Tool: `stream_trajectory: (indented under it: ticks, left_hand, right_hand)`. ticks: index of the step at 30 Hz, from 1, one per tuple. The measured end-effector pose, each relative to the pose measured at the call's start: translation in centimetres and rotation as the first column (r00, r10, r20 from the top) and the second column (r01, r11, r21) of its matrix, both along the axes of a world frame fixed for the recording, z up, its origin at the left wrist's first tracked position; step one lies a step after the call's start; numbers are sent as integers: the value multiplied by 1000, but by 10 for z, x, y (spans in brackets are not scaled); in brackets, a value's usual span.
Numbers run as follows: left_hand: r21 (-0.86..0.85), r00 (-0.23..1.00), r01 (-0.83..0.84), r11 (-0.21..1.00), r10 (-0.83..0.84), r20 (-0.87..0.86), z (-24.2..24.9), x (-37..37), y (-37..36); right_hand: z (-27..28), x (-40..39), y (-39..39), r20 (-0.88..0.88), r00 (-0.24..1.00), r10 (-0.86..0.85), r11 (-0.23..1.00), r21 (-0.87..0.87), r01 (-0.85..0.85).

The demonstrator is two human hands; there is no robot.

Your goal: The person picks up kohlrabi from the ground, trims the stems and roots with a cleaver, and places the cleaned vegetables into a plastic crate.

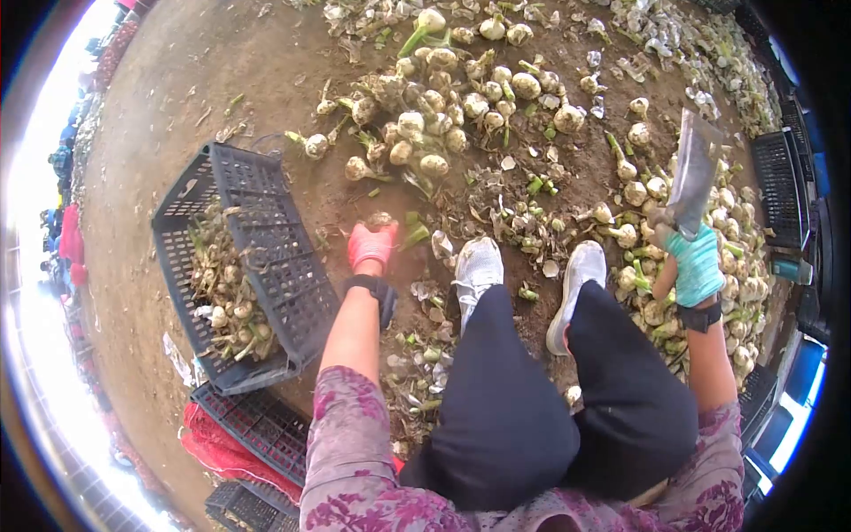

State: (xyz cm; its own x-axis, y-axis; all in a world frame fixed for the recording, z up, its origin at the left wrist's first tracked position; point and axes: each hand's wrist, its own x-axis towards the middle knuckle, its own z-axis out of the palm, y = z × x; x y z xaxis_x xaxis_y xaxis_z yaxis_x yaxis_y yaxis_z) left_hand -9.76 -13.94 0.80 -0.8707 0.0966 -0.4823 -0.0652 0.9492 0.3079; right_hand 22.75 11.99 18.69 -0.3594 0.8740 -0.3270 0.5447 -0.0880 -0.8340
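My left hand, in a pink glove, is closed round a pale bulb whose green stem points to the right. Wrapped round the handle of a broad-bladed knife is my right hand, in a teal glove; the blade points up, over the right-hand bulbs. A heap of bulbs with cut stems lies on the ground beyond my left hand. Trimmed bulbs are piled beneath and around my right hand.
A tilted black crate holding bulbs stands to the left. Below it are another crate and red netting. My shoes rest among peelings and stem pieces. More black crates line the right edge.
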Motion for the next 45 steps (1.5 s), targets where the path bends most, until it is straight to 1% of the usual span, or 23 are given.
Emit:
stream_trajectory:
  ticks: [2,4,5,6,8,10,12,14,16,19,20,22,23,25,26,27,29,32,34,38,40,43,45]
  left_hand:
    - [-22,998,-30,999,31,63,-21,-2,6]
    - [179,994,-105,978,99,40,-17,2,11]
    - [111,980,-34,993,55,-190,-38,4,8]
    - [83,982,-27,996,42,-183,-39,6,8]
    - [584,996,-29,812,-25,83,-28,11,13]
    - [489,975,-71,869,-42,216,-23,19,20]
    - [662,934,-277,696,34,355,-17,22,20]
    - [734,813,-566,376,106,572,32,19,17]
    - [804,845,-534,262,120,522,86,5,4]
    - [826,819,-534,-179,132,558,111,-33,-63]
    - [795,837,-522,-309,-7,547,119,-39,-72]
    - [820,826,-434,-373,198,528,123,-30,-67]
    - [823,828,-428,-372,202,522,115,-30,-62]
    - [848,842,-528,42,158,516,79,-40,-50]
    - [769,770,-629,115,-43,636,59,-50,-40]
    - [662,791,-612,433,340,508,62,-42,10]
    - [469,751,-653,594,433,498,22,-66,43]
    - [427,723,-676,601,427,544,-26,-91,73]
    - [336,828,-553,762,546,124,-47,-95,89]
    - [489,826,-492,720,563,1,-74,-88,70]
    - [714,871,-438,546,453,189,-39,-62,68]
    - [753,840,-532,388,126,528,29,-16,80]
    - [801,859,-454,391,-47,510,26,12,83]
  right_hand:
    - [-17,-13,8,29,998,53,998,-16,-53]
    - [-27,-35,7,45,991,123,990,-81,-119]
    - [-40,-42,7,5,988,152,983,-110,-151]
    - [-52,-50,9,-42,983,176,975,-127,-180]
    - [-64,-72,7,-48,964,261,951,-160,-265]
    - [-80,-83,7,-51,919,391,907,-149,-394]
    - [-89,-92,6,12,916,401,900,-194,-391]
    - [-90,-93,7,-58,931,360,903,-230,-363]
    - [-103,-86,17,9,938,347,910,-247,-334]
    - [-107,-88,24,-67,976,208,926,-307,-219]
    - [-109,-88,25,-81,982,169,928,-322,-187]
    - [-114,-92,26,-118,978,173,930,-307,-201]
    - [-116,-94,26,-143,974,175,935,-285,-210]
    - [-114,-97,28,-135,971,196,933,-280,-227]
    - [-112,-97,29,-122,969,214,931,-275,-240]
    - [-109,-98,30,-132,972,195,918,-325,-228]
    - [-108,-96,32,-101,978,184,923,-324,-208]
    - [-104,-94,35,115,952,284,941,-224,-254]
    - [-115,-88,29,5,976,216,952,-225,-209]
    - [-113,-95,20,-59,977,204,936,-279,-212]
    - [-108,-99,17,-56,977,205,917,-338,-212]
    - [-109,-104,9,-75,948,309,924,-214,-317]
    - [-111,-100,4,64,914,401,915,-65,-397]
